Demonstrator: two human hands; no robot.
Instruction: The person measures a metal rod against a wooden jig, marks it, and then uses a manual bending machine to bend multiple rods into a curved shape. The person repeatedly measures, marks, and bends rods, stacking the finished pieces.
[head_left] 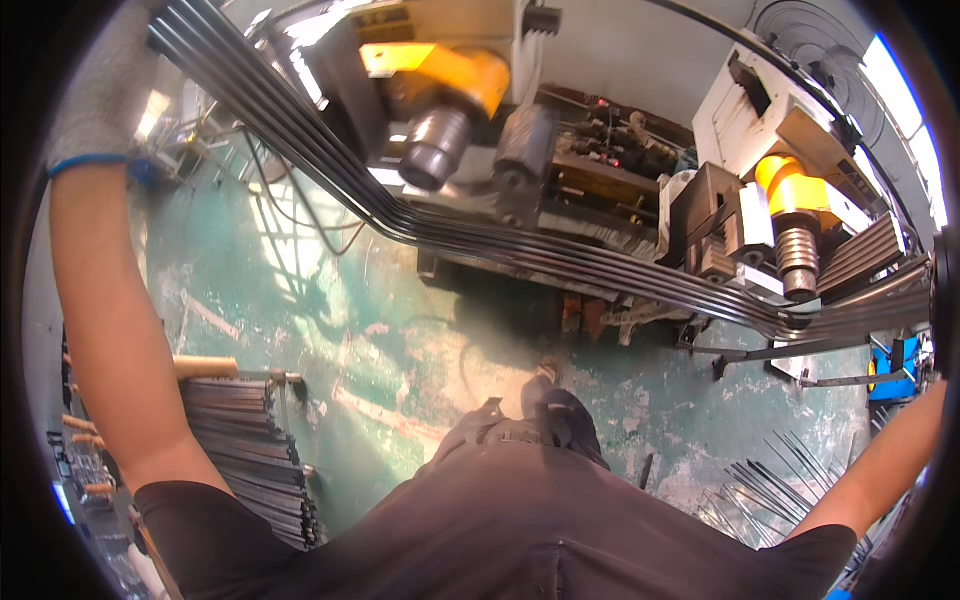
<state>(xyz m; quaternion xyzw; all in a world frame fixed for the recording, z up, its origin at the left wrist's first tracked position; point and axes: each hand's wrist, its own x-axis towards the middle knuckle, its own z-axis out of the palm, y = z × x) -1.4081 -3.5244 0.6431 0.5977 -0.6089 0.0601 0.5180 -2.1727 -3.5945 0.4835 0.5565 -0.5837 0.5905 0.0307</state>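
My left hand (105,105), in a grey knit glove with a blue cuff, is raised at the upper left against the end of a bundle of metal bars (500,243). It appears closed on that end, though the fingers are mostly cut off by the picture's edge. Several dark, shiny bars lie side by side, bent upward toward the left and bent again near the right. They pass in front of a machine with two yellow heads, a left one (440,75) and a right one (790,190), each with a ribbed steel cylinder. My right forearm reaches to the right rim; the hand is out of sight.
Stacked dark bars (245,440) lie at the lower left beside a cardboard tube (205,367). Thin rods (770,485) are spread at the lower right, near a blue object (895,368). A cable (290,205) hangs at the left above the worn green floor (380,330).
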